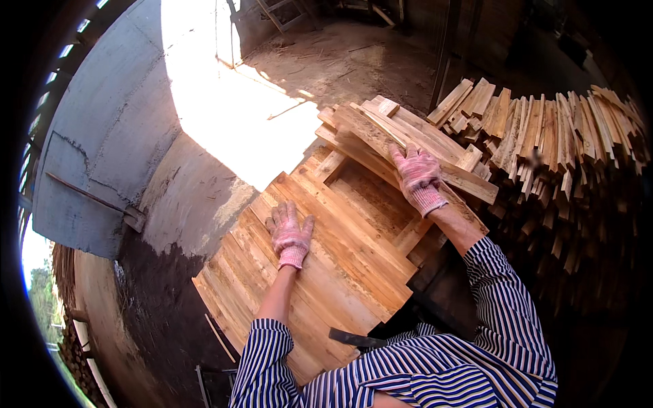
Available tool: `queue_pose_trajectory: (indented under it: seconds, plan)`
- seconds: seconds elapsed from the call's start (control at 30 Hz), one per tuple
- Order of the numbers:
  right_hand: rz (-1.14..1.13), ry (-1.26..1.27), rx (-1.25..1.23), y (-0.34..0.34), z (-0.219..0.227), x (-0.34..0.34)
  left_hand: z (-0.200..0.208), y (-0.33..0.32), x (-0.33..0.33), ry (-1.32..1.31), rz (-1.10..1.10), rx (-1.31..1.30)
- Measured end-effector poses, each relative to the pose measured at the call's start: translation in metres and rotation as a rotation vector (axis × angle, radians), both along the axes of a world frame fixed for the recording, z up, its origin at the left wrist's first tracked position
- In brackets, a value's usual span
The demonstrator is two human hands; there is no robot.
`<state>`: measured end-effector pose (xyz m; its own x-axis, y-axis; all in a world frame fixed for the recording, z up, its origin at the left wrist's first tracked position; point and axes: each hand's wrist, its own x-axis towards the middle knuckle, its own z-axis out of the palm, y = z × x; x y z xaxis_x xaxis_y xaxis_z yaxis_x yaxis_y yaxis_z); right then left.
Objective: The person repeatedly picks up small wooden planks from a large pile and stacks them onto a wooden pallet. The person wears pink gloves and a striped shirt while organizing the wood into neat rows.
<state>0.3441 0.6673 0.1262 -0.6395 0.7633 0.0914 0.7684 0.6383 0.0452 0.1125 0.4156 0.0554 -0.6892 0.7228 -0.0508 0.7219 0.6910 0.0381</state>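
My left hand (290, 234), in a pinkish work glove, lies flat with fingers spread on a layer of wooden boards (340, 231) set side by side. My right hand (418, 175), gloved the same way, rests on a rough-edged plank (371, 136) at the right of the stack, its fingers apart and pointing away from me. Under and beside this plank are crosswise wood pieces (413, 234) and a recessed gap showing lower boards. Shorter boards (428, 139) lie loosely on the stack's far right part. The underside of my right palm is hidden.
A large pile of wooden slats (544, 136) stands to the right. At the left is a grey wall (102, 136) with a long-handled tool (95, 194) leaning by it. A dark strap-like piece (357, 338) sticks out at the stack's near edge. Bright sunlight falls on the floor beyond.
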Motion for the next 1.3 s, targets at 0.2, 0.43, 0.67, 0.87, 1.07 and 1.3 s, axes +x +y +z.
queue_pose_trajectory:
  seconds: [0.2,0.43,0.67,0.87,1.07,1.3]
  plan:
    - [0.150,0.172,-0.195,-0.081,-0.032,-0.053,-0.002,-0.007,-0.002,-0.002,0.010,0.008]
    - [0.206,0.003,-0.512,-0.126,-0.051,-0.067,-0.008,-0.010,-0.005,0.022,0.012,0.002]
    - [0.128,0.305,-0.806,-0.056,-0.124,-0.074,0.006,0.019,0.005,0.036,-0.041,-0.001]
    - [0.054,-0.001,-0.950,-0.096,-0.032,-0.073,-0.013,-0.004,-0.002,0.064,-0.013,-0.041]
    - [0.064,0.114,-0.116,-0.068,-0.066,-0.033,-0.011,-0.005,-0.004,0.079,-0.018,-0.015]
    - [-0.004,-0.115,-0.490,-0.036,-0.005,-0.014,0.001,0.008,0.003,0.041,-0.028,0.005]
